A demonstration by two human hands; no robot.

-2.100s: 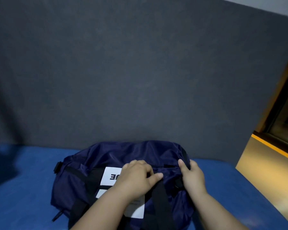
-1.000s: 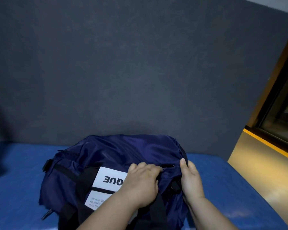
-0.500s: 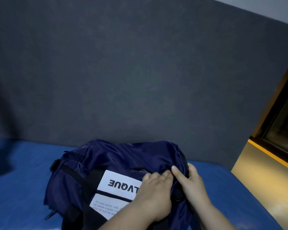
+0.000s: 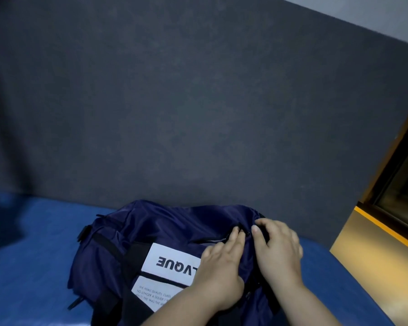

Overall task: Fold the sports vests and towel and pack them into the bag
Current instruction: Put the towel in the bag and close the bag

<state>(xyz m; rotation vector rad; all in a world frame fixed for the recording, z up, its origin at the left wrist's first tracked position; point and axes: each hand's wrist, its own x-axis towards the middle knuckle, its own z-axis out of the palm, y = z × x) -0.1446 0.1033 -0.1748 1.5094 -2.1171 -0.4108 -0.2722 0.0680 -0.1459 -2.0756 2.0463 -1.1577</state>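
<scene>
Just left of the navy bag (image 4: 165,227) runs the blue surface (image 4: 33,255) it lies on, with the grey wall (image 4: 198,114) right behind it. On the bag's near face sits a white label (image 4: 172,260) printed upside down. Toward the bag's right end, the left hand (image 4: 222,267) lies flat on the fabric, fingers straight, tips at the zip (image 4: 212,241). Beside it, the right hand (image 4: 278,250) grips the bag's right end, fingers bent over it. Right of the bag is a tan floor (image 4: 382,274).
</scene>
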